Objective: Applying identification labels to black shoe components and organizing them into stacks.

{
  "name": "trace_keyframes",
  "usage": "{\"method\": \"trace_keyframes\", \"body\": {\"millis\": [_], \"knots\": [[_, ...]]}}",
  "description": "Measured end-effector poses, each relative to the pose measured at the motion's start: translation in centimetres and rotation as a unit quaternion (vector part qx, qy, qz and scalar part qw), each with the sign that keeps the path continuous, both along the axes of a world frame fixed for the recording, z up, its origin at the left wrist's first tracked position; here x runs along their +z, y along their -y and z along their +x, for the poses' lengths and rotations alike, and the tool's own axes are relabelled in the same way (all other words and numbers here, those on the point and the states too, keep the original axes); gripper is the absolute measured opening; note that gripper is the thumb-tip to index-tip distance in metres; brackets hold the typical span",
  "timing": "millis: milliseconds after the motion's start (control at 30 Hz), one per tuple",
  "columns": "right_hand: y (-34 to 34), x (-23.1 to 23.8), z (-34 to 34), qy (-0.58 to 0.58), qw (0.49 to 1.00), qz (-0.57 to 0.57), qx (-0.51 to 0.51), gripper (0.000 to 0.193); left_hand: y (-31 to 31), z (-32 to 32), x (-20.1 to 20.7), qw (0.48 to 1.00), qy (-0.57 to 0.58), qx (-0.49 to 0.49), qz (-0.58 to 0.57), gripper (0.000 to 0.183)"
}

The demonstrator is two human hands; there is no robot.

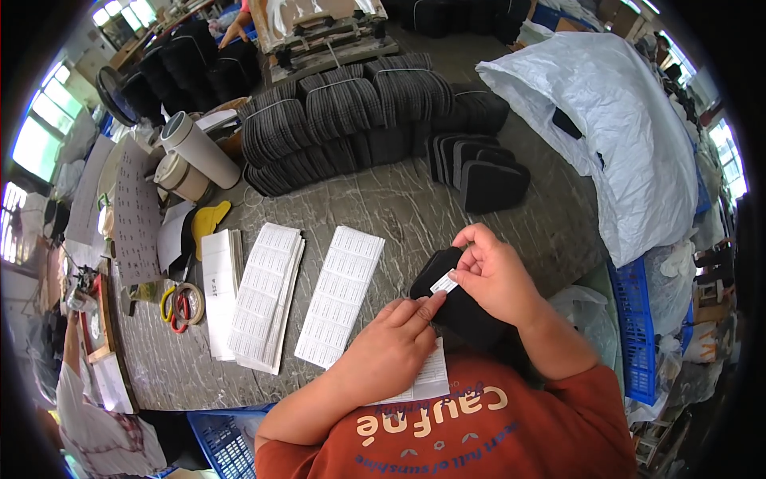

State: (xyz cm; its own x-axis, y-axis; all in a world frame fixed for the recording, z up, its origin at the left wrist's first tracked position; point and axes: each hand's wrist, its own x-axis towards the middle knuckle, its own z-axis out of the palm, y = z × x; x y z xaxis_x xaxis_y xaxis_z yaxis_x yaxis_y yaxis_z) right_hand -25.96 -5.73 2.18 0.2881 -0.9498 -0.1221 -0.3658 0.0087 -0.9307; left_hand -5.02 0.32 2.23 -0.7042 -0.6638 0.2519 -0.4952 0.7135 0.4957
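At the table's near edge, in front of my body, lies a black flat pad (472, 313) with rounded corners. A small white label (444, 283) with print sits against its upper face. My right hand (496, 275) pinches the label's upper end between thumb and fingers. From the left, my left hand (392, 339) is closed at the pad's edge, one fingertip on the label's lower end. Whether more pads lie underneath cannot be made out. Partly hidden below my left hand is a white label sheet (431, 372). Another label sheet (339, 295) lies flat to the left.
Further left are stacked label sheets (266, 299), scissors (185, 307) and a tape roll (191, 297). Tied stacks of black pads (343, 100) stand at the back, with loose pads (493, 182) beside them. A large white sack (614, 128) and blue crate (634, 335) are right.
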Motion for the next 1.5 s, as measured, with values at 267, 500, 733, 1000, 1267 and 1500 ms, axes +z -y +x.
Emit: {"method": "trace_keyframes", "body": {"millis": [267,500,733,1000,1267,1500], "knots": [[-0.5,-0.4,0.8,-0.09,0.991,-0.089,-0.036,0.03,-0.3,-0.3,0.1,1.0,0.011,0.0,-0.013,0.019],[-0.9,-1.2,0.7,-0.076,0.988,-0.133,-0.029,0.024,-0.6,-0.4,0.0,1.0,0.02,0.003,-0.02,0.02],[-1.1,0.1,1.5,-0.149,0.974,-0.162,-0.049,0.022,-0.8,-0.5,-0.2,0.999,0.027,0.001,-0.026,0.021],[0.2,-1.6,0.3,-0.154,0.935,-0.316,-0.047,0.02,-0.4,-0.2,0.0,0.994,-0.068,0.026,0.079,0.017],[3.0,-2.3,-4.4,0.019,0.987,-0.117,-0.105,0.018,0.0,0.7,-0.9,0.988,-0.111,0.026,0.106,0.013],[4.5,-7.2,-10.4,-0.175,0.929,-0.279,-0.172,0.021,1.2,1.9,0.3,0.954,-0.205,0.054,0.214,0.007]]}}
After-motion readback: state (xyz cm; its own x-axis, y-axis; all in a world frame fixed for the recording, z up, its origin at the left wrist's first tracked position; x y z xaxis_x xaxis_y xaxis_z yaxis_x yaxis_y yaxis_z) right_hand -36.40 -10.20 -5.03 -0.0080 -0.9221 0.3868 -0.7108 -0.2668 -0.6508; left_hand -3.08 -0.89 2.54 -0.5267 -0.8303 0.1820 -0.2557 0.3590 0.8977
